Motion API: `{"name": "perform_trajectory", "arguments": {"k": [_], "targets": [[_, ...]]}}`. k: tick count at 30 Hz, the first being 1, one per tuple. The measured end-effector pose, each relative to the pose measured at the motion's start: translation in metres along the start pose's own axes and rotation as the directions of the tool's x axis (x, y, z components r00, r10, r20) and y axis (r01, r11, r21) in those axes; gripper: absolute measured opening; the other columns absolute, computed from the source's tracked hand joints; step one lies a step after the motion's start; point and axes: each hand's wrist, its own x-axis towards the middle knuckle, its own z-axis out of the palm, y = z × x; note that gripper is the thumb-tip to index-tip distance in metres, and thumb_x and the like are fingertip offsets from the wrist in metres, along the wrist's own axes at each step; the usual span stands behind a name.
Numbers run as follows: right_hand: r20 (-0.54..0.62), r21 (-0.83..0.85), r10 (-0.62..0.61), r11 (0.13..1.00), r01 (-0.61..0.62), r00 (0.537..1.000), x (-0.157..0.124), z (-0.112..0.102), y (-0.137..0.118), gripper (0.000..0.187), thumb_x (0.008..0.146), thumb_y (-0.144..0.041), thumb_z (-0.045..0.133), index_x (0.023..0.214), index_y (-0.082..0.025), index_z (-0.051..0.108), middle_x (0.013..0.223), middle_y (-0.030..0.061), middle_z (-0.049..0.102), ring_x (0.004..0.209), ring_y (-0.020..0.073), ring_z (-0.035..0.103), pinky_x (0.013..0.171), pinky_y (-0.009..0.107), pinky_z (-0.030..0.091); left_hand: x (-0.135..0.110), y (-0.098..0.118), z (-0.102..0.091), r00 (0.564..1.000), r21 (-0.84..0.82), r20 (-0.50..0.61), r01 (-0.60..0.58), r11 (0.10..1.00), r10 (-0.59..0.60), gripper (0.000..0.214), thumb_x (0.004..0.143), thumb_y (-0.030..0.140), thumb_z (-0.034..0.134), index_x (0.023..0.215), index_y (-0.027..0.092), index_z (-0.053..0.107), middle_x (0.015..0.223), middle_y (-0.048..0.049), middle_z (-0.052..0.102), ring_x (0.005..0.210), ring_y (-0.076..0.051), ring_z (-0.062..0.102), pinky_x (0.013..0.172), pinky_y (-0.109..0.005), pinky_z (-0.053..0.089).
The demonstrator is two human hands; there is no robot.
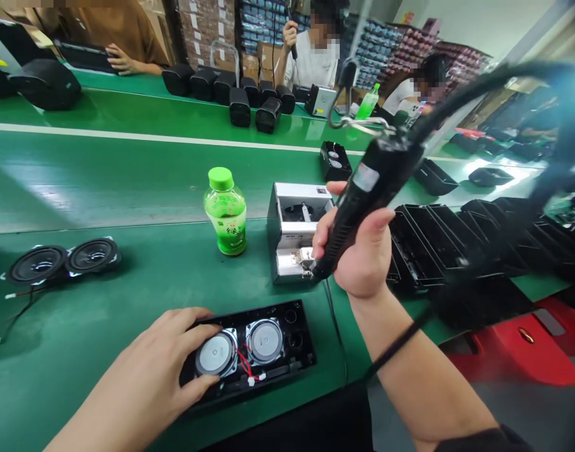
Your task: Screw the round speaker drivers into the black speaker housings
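My right hand is wrapped round a black electric screwdriver, which hangs from a hook and has a thick cable at its top. Its lower end is at the front of a silver screw feeder; the exact tip is hard to make out. My left hand grips the left speaker driver, thumb and fingers on either side of its round back. That driver sits in a black speaker housing beside a second speaker driver. Red wires with white connectors lie between the two.
A green-capped bottle stands left of the feeder. Two joined loose speakers lie at far left. Black open housings line the right side, above a red stool. Across the bench are finished-looking black speakers and several co-workers.
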Motion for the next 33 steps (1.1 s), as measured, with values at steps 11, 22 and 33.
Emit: {"name": "perform_trajectory", "arguments": {"k": [11,22,33], "targets": [[0.187,0.047,0.249,0.964,-0.262,0.95,-0.044,0.056,-0.033,0.071,0.091,-0.085,0.072,0.131,-0.027,0.07,0.074,0.0016,0.062,0.07,0.0251,0.069,0.059,0.038,0.062,-0.003,0.022,-0.011,0.996,-0.011,0.087,0.034,0.999,-0.033,0.044,0.086,0.023,0.08,0.129,0.03,0.077,0.145,-0.003,0.064,0.129,-0.028,0.06,0.11,-0.05,0.055],[0.285,0.2,0.214,0.94,-0.276,0.934,-0.108,0.068,-0.044,0.046,0.113,-0.067,0.047,0.135,-0.033,0.07,0.075,0.0021,0.066,0.059,0.0228,0.063,0.059,0.043,0.059,-0.005,0.026,-0.007,0.998,0.01,0.069,-0.016,1.0,0.015,0.03,0.086,0.023,0.083,0.115,0.029,0.077,0.138,-0.0005,0.064,0.119,-0.026,0.059,0.099,-0.048,0.058],[0.27,0.171,0.244,0.94,-0.296,0.931,-0.113,0.072,-0.038,0.04,0.111,-0.066,0.053,0.13,-0.034,0.07,0.075,0.0021,0.066,0.059,0.0225,0.063,0.056,0.042,0.059,-0.003,0.029,-0.012,0.995,0.011,0.103,-0.005,1.0,0.004,0.024,0.086,0.027,0.084,0.109,0.027,0.077,0.131,-0.002,0.066,0.115,-0.027,0.06,0.096,-0.049,0.059]]}}
